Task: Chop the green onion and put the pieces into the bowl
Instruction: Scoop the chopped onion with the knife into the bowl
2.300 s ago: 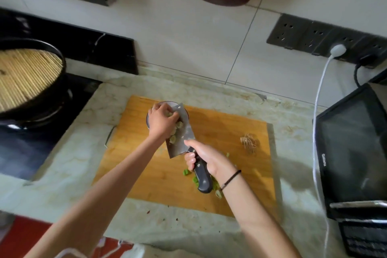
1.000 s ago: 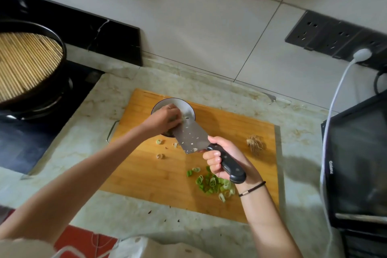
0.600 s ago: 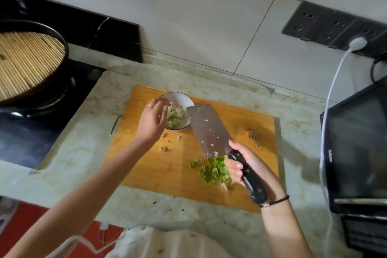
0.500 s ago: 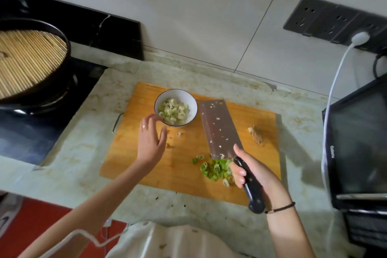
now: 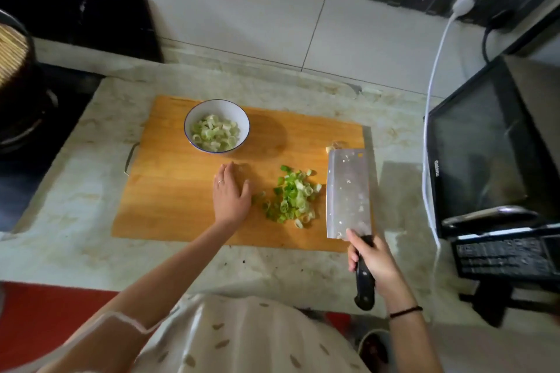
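Rings of chopped green onion (image 5: 291,197) lie in a heap at the centre right of the frame, on the orange-brown wooden cutting board (image 5: 169,203). They are well apart from the small white bowl with a thin blue rim (image 5: 218,106), which stands on the board's upper left part and already holds a paler batch of pieces (image 5: 213,133). The left hand (image 5: 231,197) rests flat on the board just beside the heap, fingers straight and close together, holding nothing. The right hand (image 5: 374,260) has its fingers wrapped round the black handle of a broad steel cleaver (image 5: 348,194), whose flat side faces up just right of the heap, over the board's right edge; whether the blade touches the wood I cannot tell. To my eye the chopping looks done, and what remains is ferrying this heap across. Best to lay the blade low with its edge under the rings and sweep them on with the side of the left palm, skin clear of the edge. Then carry it level and scrape it off right over the bowl, so nothing scatters onto the pale marbled surface (image 5: 75,191). The cut root tuft (image 5: 333,146) by the blade tip should stay behind.
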### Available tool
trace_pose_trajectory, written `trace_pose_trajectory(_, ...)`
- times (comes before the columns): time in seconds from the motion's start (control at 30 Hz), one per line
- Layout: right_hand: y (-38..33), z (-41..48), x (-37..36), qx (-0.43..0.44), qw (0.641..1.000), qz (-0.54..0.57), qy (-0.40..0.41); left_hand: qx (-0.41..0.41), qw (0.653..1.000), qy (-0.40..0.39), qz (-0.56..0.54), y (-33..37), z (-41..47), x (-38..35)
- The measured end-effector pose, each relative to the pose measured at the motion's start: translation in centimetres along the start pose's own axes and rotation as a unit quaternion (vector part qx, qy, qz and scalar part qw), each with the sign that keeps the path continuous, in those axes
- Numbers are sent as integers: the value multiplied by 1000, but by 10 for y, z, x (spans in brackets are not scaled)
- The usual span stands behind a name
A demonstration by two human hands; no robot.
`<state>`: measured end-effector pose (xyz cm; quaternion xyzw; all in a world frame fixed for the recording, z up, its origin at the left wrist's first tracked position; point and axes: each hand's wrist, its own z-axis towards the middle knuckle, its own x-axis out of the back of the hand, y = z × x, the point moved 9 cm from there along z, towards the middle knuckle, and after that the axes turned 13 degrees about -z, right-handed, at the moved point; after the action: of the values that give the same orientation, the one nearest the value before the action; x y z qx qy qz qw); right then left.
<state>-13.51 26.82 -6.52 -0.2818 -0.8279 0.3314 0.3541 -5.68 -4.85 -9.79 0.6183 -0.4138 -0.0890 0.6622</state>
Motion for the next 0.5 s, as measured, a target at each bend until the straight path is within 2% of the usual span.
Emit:
trace_pose_trajectory(0.17, 37, -13, 27, -11, 987, -52, 149, -40, 997, -70, 10, 11, -13, -44)
trace_pose_trajectory(0.23, 49, -20, 30, -22, 979, -28, 199, -36, 996, -78, -1, 16, -9, -56)
trace_pose_trajectory(0.3, 64, -24, 23, -39, 980, 23, 195, -28, 995, -91, -22, 24, -4, -67)
trace_pose_trajectory(0.4, 72, -22, 4, -38, 986, 35, 156, -33, 990, -120, -61, 36, 6, -82)
trace_pose_trajectory(0.5, 77, -17, -12, -43, 988, 46, 140, -47, 978, -186, -79, 46, 10, -103)
